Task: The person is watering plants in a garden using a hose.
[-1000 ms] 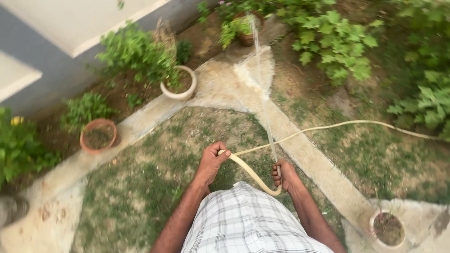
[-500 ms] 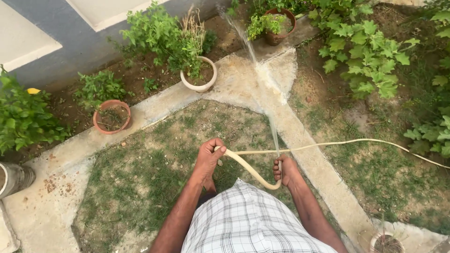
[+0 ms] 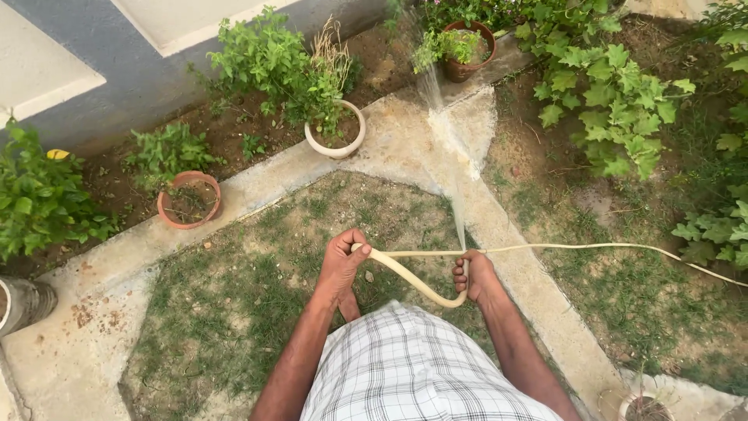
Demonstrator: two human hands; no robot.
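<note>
— How is the hose (image 3: 413,282) held?

— It is clasped by both hands: the left hand (image 3: 341,261) is closed around a bend, so slack is kept; the right hand (image 3: 475,279) is closed at the nozzle end, so the water jet (image 3: 442,132) is aimed toward the brown pot (image 3: 466,48).

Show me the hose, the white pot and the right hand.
hose (image 3: 409,279), head view, on the curved loop between the hands.
white pot (image 3: 336,148), head view, on its front rim.
right hand (image 3: 475,279), head view, on its back.
</note>
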